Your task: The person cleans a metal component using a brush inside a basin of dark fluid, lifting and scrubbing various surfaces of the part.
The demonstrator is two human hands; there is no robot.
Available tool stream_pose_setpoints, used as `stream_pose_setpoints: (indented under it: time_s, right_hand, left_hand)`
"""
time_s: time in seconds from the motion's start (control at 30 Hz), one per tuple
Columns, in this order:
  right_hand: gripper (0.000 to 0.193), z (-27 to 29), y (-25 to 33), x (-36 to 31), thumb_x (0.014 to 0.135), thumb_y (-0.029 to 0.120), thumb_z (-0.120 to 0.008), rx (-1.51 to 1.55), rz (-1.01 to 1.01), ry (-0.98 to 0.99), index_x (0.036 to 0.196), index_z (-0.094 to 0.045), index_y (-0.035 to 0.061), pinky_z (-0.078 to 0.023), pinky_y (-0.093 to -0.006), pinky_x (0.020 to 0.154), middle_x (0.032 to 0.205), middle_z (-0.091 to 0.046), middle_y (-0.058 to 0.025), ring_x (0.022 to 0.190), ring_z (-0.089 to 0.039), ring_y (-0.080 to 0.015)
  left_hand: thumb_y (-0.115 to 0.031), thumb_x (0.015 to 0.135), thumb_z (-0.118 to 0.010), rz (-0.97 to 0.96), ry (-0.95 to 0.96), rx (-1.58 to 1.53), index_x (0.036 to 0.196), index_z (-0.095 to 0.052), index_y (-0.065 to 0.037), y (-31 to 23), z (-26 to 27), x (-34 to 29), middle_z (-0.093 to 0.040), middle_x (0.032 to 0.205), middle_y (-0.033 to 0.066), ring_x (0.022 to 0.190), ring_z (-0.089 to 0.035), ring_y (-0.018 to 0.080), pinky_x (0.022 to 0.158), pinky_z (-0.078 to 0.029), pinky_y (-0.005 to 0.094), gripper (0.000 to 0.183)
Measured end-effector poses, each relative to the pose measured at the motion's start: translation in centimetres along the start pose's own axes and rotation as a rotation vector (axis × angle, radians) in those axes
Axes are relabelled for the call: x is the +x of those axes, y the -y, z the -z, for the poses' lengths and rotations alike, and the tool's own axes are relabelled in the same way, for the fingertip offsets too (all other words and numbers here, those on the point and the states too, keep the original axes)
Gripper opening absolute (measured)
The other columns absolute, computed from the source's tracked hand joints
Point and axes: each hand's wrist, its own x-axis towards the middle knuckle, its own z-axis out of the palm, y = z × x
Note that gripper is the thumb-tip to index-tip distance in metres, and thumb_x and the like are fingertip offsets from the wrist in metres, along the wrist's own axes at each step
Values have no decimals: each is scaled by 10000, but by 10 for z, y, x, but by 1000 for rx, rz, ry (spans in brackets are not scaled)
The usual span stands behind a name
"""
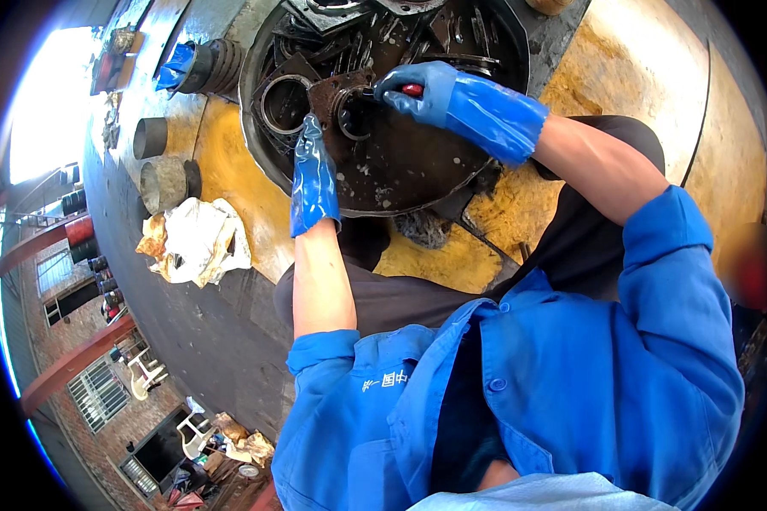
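Over a wide round basin [260, 153] of dark oily liquid, my left hand [313, 149], in a blue rubber glove, grips the near edge of a rusty square-flanged metal ring [322, 98]. My right hand [426, 89], gloved alike, is closed around a tool with a red handle [412, 89]. The tool's working end reaches the ring's right side; its exact kind is hidden by the fingers. Just left of the held part lies a second square-flanged ring [267, 104]. Behind both hands, more greasy metal parts [383, 43] are heaped in the basin.
Left of the basin stand a dark ribbed cylinder with blue plastic [206, 66], and short metal sleeves [150, 138]. A crumpled white cloth [203, 241] lies nearer on the left. My crossed legs [409, 300] are close against the basin's near side, beside a dark clump [423, 228].
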Motion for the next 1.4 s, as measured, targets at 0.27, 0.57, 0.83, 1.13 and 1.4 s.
stream_pose_setpoints:
  time_s: [0.27,0.57,0.83,1.13,1.4]
  right_hand:
    - [250,-12,-26,9,980,197,-688,675,-652,63,1186,-736,63,-605,-325,839,1034,-779,-69,914,-741,-184]
    - [240,21,26,17,984,174,-682,677,-672,94,1186,-731,53,-635,-348,741,1061,-775,-86,879,-757,-195]
    - [296,-13,18,14,994,289,-698,759,-244,-239,1162,-748,50,-570,-263,747,958,-758,-69,831,-676,-98]
    - [237,-51,22,-37,920,109,-698,127,183,50,1152,-734,73,-595,-367,827,1050,-757,-130,922,-742,-294]
    - [225,-14,13,-25,957,148,-667,14,-119,300,1171,-732,118,-585,-377,856,1073,-763,-98,966,-736,-242]
  left_hand:
    - [-248,1038,-427,105,12,-163,1422,-533,37,-6,-17,5,-649,1301,224,1159,-641,322,1032,-503,403,490]
    - [-387,1057,-393,215,-69,-290,1380,-579,22,-3,-10,8,-680,1245,190,1103,-656,295,1014,-509,393,554]
    - [-511,1073,-363,460,-120,-500,1342,-620,9,-4,-12,14,-708,1194,161,1052,-668,271,998,-514,383,640]
    - [-575,1085,-389,641,-175,-487,1233,-682,-19,-3,-6,19,-731,1094,126,967,-672,237,941,-533,363,646]
    - [-516,1078,-477,424,-43,-600,1179,-691,-32,-2,-15,17,-729,1044,99,922,-653,201,883,-532,346,539]
